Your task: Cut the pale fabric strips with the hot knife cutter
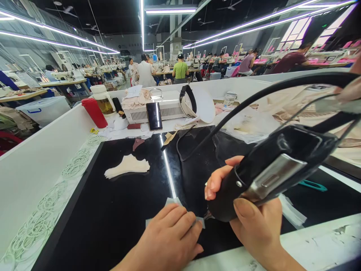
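Note:
My right hand (251,222) is wrapped around a black hand-held tool (270,169) with a metal plate on its side; its tip points down at the black work surface (113,210). A black cable (254,99) runs from the tool up and across the bench. My left hand (169,241) lies flat, fingers together, pressing down a small pale fabric piece (172,203) right beside the tool's tip. A stack of cream cut fabric pieces (126,167) lies further back on the left.
A white side wall (36,165) with coiled trim (50,203) borders the left. At the back stand a red bottle (94,112), a jug (103,98), a white box (166,109) with a phone (154,116) leaning on it. Teal scissors (313,185) lie at right. Several workers sit at far benches.

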A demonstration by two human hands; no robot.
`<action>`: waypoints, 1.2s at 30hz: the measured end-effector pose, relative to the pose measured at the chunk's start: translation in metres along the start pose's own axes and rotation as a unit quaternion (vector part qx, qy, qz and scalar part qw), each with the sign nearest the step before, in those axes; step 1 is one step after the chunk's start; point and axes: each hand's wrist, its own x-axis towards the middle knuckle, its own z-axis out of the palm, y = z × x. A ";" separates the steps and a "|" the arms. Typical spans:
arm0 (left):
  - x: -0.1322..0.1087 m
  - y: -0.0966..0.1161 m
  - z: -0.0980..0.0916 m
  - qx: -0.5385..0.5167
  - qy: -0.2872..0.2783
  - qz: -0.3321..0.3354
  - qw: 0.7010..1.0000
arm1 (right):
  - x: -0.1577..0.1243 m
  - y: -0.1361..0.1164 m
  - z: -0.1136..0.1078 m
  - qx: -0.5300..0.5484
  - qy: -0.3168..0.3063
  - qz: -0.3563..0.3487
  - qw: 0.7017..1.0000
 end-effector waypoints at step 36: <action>-0.001 0.003 0.003 -0.046 -0.005 -0.025 0.999 | -0.009 -0.005 0.004 0.012 0.002 0.021 1.000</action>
